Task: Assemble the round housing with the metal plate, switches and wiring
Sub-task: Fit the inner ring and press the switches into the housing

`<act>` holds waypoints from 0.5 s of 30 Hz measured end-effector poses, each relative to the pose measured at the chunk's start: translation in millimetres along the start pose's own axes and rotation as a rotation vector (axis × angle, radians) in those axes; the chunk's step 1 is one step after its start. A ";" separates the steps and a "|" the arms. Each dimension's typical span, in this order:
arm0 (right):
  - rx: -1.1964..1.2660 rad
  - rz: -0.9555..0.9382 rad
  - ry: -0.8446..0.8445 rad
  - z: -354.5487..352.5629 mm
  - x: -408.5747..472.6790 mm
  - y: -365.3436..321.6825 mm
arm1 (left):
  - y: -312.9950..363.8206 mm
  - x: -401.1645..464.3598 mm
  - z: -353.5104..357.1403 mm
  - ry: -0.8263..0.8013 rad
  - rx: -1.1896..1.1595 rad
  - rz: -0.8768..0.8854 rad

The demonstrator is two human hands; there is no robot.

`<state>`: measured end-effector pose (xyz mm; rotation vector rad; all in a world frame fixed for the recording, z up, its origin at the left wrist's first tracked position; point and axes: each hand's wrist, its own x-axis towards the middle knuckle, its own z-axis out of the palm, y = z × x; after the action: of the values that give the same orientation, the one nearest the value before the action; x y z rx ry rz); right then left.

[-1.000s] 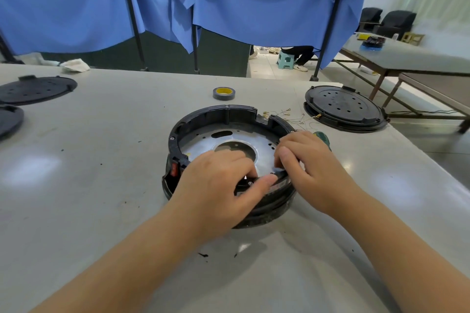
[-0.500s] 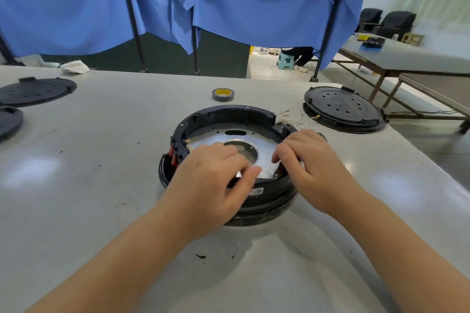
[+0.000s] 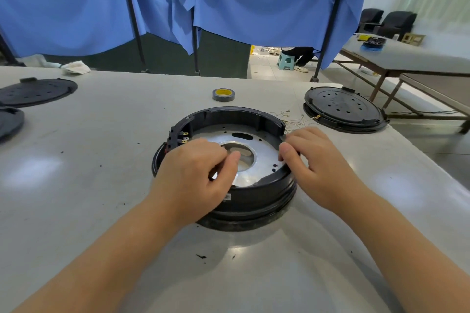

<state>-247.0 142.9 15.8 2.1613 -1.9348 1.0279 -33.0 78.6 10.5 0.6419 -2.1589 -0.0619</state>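
Centrally on the grey table (image 3: pixel 76 185), the round black housing (image 3: pixel 254 201) is found, with the metal plate (image 3: pixel 264 157) lying inside its ring. The left hand (image 3: pixel 195 180) is curled over the near-left rim, thumb and fingertips pinched together at the edge of the plate's centre hole; whether anything is actually gripped there cannot be told. The right hand (image 3: pixel 312 162) is laid on the right rim, fingers bent and thumb pressed at the plate's outer edge, so the plate appears to be nudged rather than held. A switch block (image 3: pixel 176 138) with brass tabs is seen set into the left wall of the housing. Loose wires (image 3: pixel 292 119) with small terminals are left on the table just behind the housing, beside a black round cover (image 3: pixel 343 109); a tape roll (image 3: pixel 223 94) sits farther back. The step in hand is judged to be the seating of the plate in the housing. Next, the plate would probably have to be aligned flat before the wires are brought to the switch tabs.
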 end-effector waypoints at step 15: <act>0.247 0.048 0.052 15.3 -3.0 -19.7 | 5.5 2.9 0.4 -0.041 0.018 0.050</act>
<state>-222.7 142.5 9.8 2.1897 -1.9361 1.3836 -37.1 82.0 13.8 0.6014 -2.2160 -0.0288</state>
